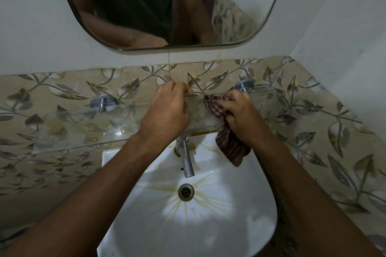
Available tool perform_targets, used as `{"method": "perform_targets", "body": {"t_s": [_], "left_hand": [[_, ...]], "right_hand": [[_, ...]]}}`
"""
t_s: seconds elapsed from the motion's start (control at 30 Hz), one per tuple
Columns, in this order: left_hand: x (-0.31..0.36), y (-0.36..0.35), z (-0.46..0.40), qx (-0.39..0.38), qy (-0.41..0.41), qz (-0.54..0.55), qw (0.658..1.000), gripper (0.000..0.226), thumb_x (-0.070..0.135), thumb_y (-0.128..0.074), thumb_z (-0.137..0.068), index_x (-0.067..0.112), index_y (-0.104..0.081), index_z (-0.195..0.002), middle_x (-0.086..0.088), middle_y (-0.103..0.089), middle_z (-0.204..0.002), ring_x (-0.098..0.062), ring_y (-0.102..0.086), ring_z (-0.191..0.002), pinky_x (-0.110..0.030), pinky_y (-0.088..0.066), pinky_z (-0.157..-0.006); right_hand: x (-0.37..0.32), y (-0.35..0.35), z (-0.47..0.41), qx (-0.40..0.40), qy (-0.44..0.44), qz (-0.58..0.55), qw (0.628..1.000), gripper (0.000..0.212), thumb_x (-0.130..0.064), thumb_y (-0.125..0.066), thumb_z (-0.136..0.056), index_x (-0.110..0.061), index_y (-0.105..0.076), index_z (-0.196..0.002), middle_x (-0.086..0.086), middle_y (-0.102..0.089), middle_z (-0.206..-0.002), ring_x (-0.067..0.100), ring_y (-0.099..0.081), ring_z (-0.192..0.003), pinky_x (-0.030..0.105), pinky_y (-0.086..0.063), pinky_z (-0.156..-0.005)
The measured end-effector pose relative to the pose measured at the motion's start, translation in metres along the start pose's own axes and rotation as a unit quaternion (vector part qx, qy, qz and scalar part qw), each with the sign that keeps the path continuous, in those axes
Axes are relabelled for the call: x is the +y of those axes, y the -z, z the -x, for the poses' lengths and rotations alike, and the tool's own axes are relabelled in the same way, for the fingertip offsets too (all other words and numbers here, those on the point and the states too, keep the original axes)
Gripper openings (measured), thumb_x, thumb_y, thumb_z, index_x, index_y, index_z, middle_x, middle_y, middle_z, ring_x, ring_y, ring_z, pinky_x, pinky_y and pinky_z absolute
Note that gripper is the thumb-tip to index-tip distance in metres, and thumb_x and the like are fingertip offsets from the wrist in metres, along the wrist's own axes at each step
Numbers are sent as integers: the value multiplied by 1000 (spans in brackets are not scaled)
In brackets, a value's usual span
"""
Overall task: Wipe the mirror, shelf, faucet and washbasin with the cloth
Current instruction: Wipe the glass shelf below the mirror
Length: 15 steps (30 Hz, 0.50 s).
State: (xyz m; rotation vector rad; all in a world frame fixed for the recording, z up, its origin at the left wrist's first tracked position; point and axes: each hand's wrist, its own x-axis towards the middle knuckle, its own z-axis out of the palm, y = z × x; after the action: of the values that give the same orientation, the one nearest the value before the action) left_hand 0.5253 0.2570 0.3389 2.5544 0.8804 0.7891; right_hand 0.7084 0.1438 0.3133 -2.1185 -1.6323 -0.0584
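A clear glass shelf [83, 125] with yellowish stains runs along the leaf-patterned wall, held by metal brackets. My right hand [240, 117] presses a dark red checked cloth [229, 146] onto the shelf's right part; the cloth's tail hangs over the basin. My left hand [169, 108] rests on the shelf's middle, its fingers curled at the back edge against the wall. Below them stand the metal faucet [186, 158] and the white washbasin [240, 215], which has brown streaks around its drain. The mirror [240, 6] hangs above and reflects a person's torso and arms.
Two round metal shelf brackets, the left bracket [102, 103] and the right bracket [244, 85], stick out from the tiles. A white side wall [344, 27] closes in on the right. The basin's drain [186, 192] lies under the spout.
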Motion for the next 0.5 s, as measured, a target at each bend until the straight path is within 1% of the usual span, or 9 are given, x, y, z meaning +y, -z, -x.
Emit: {"method": "perform_targets", "body": {"t_s": [0.07,0.13,0.2,0.27,0.33,0.4,0.5], "left_hand": [[1,-2,1,-9,7,-3,1000,38,6,-42,-84,13,-61,-117,-11,-57,-109,-32,-52,-104,-50,-47,-89],[3,-3,0,-10,12,-1,1000,39,8,-41,-84,13,-61,-117,-10,-57,-108,-32,-52,-103,-51,-47,-89],[5,-4,-1,-8,19,7,1000,35,7,-42,-87,13,-61,-116,-10,-56,-108,-31,-51,-103,-48,-46,-90],[4,-2,-1,-1,16,16,1000,32,6,-44,-88,13,-61,-114,-9,-57,-108,-30,-51,-103,-44,-45,-90],[0,1,-1,8,10,22,1000,32,2,-46,-87,13,-62,-113,-8,-58,-108,-30,-53,-104,-44,-46,-90],[-9,6,-1,10,20,20,1000,32,1,-48,-87,15,-62,-112,-7,-59,-109,-28,-54,-104,-44,-46,-90],[-21,13,1,9,33,1,999,37,8,-42,-83,18,-62,-113,-6,-61,-109,-29,-56,-104,-47,-49,-90]], "right_hand": [[-3,-4,-14,17,-40,27,999,38,2,-56,-86,-9,-66,-120,16,-50,-120,32,-42,-108,47,-46,-93],[-14,-9,-19,10,-44,30,999,42,0,-54,-86,-11,-64,-125,15,-48,-124,32,-41,-110,46,-46,-93],[-27,-13,-12,-17,-2,8,1000,48,0,-59,-83,-15,-62,-129,13,-48,-127,31,-42,-110,46,-48,-92],[-35,-14,5,-48,65,-9,997,52,1,-69,-78,-16,-64,-127,12,-51,-127,30,-45,-108,44,-49,-87],[-32,-9,19,-64,105,-28,992,47,5,-70,-79,-11,-68,-123,16,-55,-125,34,-48,-105,41,-46,-84],[-16,-1,20,-54,87,-27,994,46,8,-68,-80,-8,-68,-123,20,-56,-124,37,-50,-106,42,-45,-87],[14,3,0,3,0,-7,1000,48,12,-60,-79,-5,-68,-124,23,-54,-120,41,-47,-107,48,-47,-93]]}}
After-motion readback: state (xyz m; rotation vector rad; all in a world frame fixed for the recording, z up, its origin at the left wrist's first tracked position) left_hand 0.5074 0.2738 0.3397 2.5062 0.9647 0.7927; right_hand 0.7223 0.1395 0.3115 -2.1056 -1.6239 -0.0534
